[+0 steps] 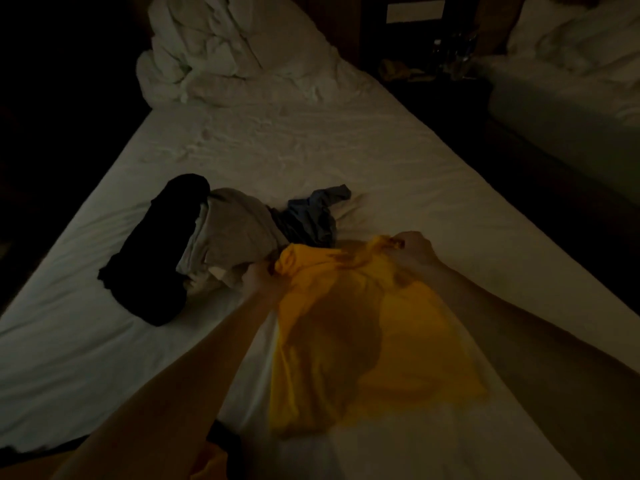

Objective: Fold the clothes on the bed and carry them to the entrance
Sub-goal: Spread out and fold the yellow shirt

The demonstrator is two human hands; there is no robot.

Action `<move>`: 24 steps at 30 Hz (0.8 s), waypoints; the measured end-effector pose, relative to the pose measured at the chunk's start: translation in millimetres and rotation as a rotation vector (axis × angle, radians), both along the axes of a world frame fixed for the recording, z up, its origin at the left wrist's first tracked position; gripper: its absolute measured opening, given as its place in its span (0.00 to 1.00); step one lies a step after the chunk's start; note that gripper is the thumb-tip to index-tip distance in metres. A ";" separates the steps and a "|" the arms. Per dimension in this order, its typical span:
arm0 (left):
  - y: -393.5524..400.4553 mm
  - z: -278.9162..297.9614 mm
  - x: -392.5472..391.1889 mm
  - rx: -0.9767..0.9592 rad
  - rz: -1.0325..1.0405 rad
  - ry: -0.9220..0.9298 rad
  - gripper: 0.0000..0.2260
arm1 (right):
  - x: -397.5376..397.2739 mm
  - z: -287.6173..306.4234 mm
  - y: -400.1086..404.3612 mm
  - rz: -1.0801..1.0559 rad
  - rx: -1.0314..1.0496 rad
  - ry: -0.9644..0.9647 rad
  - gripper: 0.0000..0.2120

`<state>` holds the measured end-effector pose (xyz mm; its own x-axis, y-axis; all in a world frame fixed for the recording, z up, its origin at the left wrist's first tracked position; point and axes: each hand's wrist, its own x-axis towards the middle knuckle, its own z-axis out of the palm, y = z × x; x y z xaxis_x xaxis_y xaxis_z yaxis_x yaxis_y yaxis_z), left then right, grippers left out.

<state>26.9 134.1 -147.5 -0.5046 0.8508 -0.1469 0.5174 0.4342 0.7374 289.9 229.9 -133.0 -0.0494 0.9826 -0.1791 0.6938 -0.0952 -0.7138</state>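
Observation:
A yellow garment (pixel 363 341) lies spread on the white bed sheet (pixel 311 143) in front of me. My left hand (pixel 258 277) pinches its far left corner, and my right hand (pixel 414 249) pinches its far right corner. Just beyond the left hand lies a loose pile: a black garment (pixel 156 251) at the left, a beige garment (pixel 235 237) in the middle and a grey-blue garment (pixel 311 216) at the right. The room is dim and details are hard to make out.
A crumpled white duvet (pixel 225 50) is heaped at the head of the bed. A second bed (pixel 571 64) stands at the right, with a dark gap and a nightstand (pixel 426 64) between the two. The floor left of the bed is dark.

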 end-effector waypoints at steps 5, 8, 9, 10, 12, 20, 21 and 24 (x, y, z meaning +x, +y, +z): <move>-44.1 42.8 1.8 0.227 -0.024 -0.229 0.08 | 10.6 57.1 -43.7 0.011 0.138 0.246 0.11; -79.8 67.9 5.9 0.317 -0.057 -0.342 0.12 | 17.6 89.2 -82.1 0.026 0.209 0.340 0.07; -92.9 76.4 7.0 0.343 -0.059 -0.379 0.12 | 20.2 100.9 -96.4 0.031 0.233 0.359 0.07; -107.1 85.4 8.0 0.361 -0.058 -0.421 0.12 | 23.4 111.5 -109.7 0.028 0.250 0.381 0.07; -137.1 104.0 9.8 0.428 -0.089 -0.498 0.10 | 31.0 133.9 -139.0 0.003 0.254 0.462 0.07; -259.0 169.9 22.5 0.642 -0.066 -0.536 0.10 | 41.4 210.7 -258.1 0.033 0.258 0.879 0.11; -272.6 178.6 23.0 0.670 -0.051 -0.524 0.09 | 40.1 218.8 -270.2 0.051 0.236 0.922 0.11; -315.0 207.4 24.3 0.744 0.008 -0.532 0.01 | 35.8 235.7 -300.6 0.123 0.180 1.013 0.09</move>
<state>51.2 -180.9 59.9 -0.5336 0.8157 0.2233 0.0280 -0.2469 0.9686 325.7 -70.7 102.7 -0.1973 0.9686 0.1510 -0.2419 0.1012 -0.9650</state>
